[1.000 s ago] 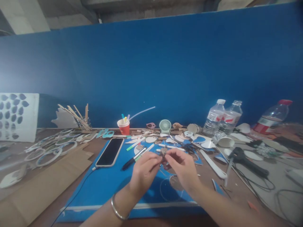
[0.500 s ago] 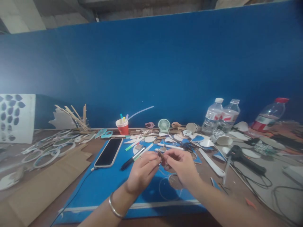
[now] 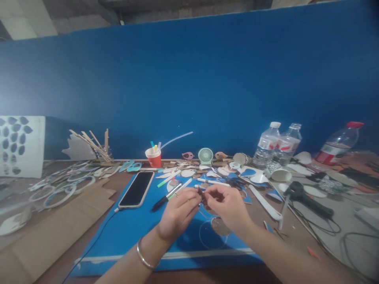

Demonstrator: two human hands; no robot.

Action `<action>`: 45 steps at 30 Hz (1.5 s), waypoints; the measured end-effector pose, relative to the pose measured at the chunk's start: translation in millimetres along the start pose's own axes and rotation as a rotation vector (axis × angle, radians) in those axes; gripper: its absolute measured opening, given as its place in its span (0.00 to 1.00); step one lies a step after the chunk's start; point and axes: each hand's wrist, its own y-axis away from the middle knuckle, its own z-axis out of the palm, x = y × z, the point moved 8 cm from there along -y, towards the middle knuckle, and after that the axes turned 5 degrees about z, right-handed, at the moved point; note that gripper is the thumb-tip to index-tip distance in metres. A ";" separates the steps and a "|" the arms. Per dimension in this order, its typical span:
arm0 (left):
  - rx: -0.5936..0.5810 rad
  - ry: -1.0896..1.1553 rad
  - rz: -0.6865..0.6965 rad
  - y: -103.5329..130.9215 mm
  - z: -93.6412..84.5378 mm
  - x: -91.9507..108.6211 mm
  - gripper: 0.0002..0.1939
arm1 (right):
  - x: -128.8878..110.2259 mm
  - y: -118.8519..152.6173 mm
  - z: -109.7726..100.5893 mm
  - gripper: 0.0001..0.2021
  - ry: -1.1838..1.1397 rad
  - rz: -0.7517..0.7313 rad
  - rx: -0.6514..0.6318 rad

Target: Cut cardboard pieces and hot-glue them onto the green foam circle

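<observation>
Above the blue board (image 3: 133,236), my left hand (image 3: 180,211) and my right hand (image 3: 226,205) meet with fingertips pinched. Between them is a small brown piece (image 3: 201,194), mostly covered by the fingers, so its kind is unclear. Both hands appear to grip it. Under my right hand lies a round brown disc (image 3: 220,227) on the board, and a thin clear cord loops (image 3: 204,240) beside it. A black marker (image 3: 161,202) rests just left of my left hand. A phone (image 3: 137,190) lies farther left with a cable plugged in.
A red paper cup (image 3: 153,158) with markers and a small green fan (image 3: 205,156) stand at the back. Plastic bottles (image 3: 266,144) are at the back right. A black glue gun (image 3: 309,201) lies right, brown cardboard (image 3: 59,228) left. Cut-out scraps cover the far board edge.
The view has shifted very slightly. My right fingers have closed in a little over the small piece, while both hands stay at about the same spot.
</observation>
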 end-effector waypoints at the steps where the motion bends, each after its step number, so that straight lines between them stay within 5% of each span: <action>1: -0.001 0.001 0.001 -0.2 0.0 0.3 0.13 | -0.6 0.1 -0.4 0.05 0.014 -0.006 0.004; 14: 0.033 0.039 -0.035 -0.2 1.8 -0.2 0.12 | -3.3 0.9 0.1 0.04 0.026 -0.067 0.022; 25: 0.238 0.466 -0.833 23.8 22.8 -40.9 0.02 | -7.0 11.2 7.1 0.04 0.272 -0.295 0.102; 36: 0.137 0.358 -0.865 23.8 23.0 -36.3 0.04 | -1.4 10.7 12.0 0.05 0.308 -0.331 0.094; 45: 0.205 0.620 -0.900 28.0 32.5 -44.1 0.04 | 16.2 0.3 16.7 0.05 -0.298 -0.086 -0.014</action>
